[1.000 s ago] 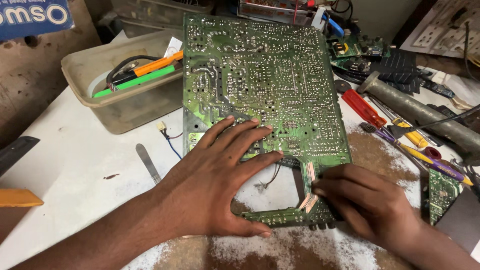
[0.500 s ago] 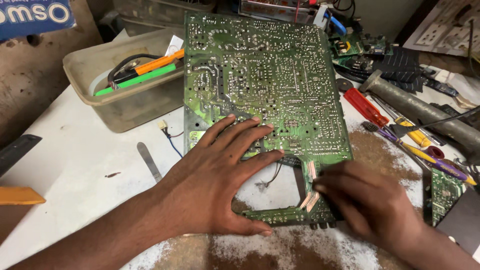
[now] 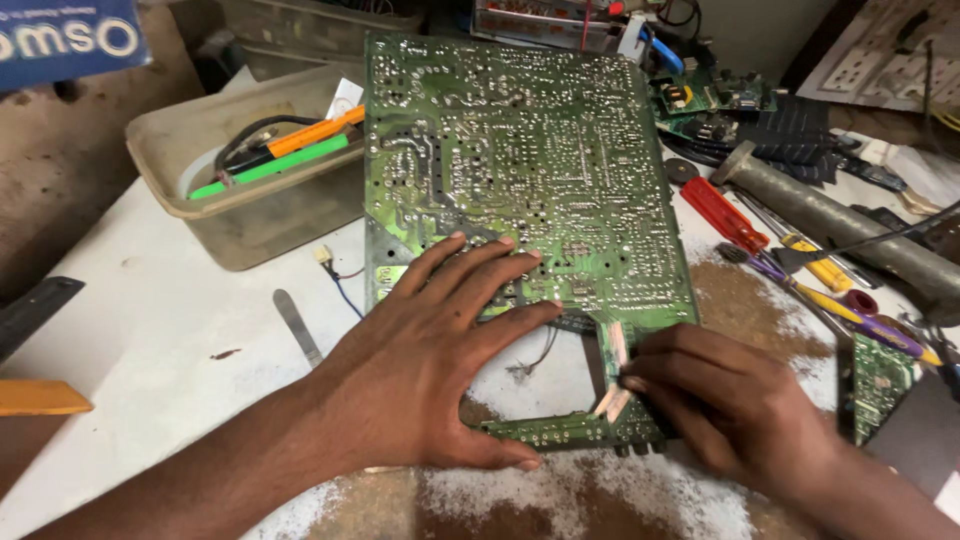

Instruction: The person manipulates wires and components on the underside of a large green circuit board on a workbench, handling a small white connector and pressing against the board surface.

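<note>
Head view: the large green printed circuit board [image 3: 520, 190] lies solder side up on the white worktable [image 3: 150, 330]. The left hand [image 3: 420, 365] rests flat on its near edge, fingers splayed, grasping nothing. The right hand [image 3: 720, 400] curls round the board's near right corner, fingertips pinching there.

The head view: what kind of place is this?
Probably an electronics repair bench: a large green circuit board lies solder-side up under both hands, with screwdrivers beside it and a tub of tools behind.
</note>
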